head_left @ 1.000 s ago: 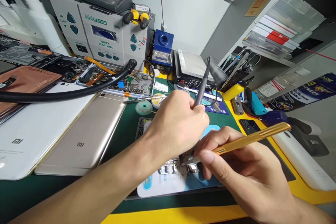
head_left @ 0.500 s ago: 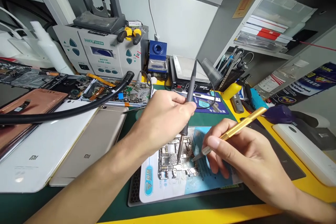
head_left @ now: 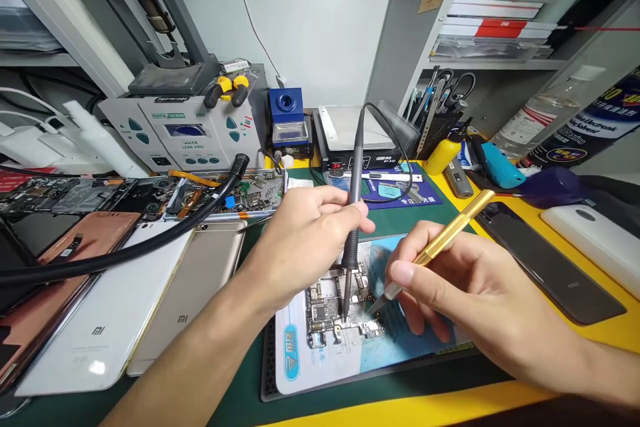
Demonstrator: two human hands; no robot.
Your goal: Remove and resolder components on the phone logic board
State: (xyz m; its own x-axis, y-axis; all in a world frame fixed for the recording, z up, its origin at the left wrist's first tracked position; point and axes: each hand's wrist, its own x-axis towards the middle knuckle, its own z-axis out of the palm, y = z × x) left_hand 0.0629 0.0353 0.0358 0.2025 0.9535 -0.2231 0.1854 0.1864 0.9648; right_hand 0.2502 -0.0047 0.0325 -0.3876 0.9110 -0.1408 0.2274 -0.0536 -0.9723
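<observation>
My left hand (head_left: 305, 240) is closed around the dark grip of a soldering iron (head_left: 351, 250), which points down with its tip on or just over the middle of a phone circuit board (head_left: 325, 310). Between the thumb and fingers of my right hand (head_left: 460, 287) is a gold-handled craft knife (head_left: 453, 230). Its blade slants down to the left, close to the board's right side. The board lies on a blue and white mat (head_left: 320, 373), partly hidden by my left hand. Whether either tip touches the board I cannot tell.
Phone back covers (head_left: 85, 340) and a thick black hose (head_left: 150, 243) lie left. A hot-air station (head_left: 185, 133), a blue soldering stand (head_left: 286, 121) and a heating plate (head_left: 357, 137) stand behind. A yellow bottle (head_left: 443, 152) and a dark phone (head_left: 550, 267) are on the right.
The camera view has shifted and turned slightly. The iron now stands more upright, its tip still at the middle of the board. Both hands keep their grips.
</observation>
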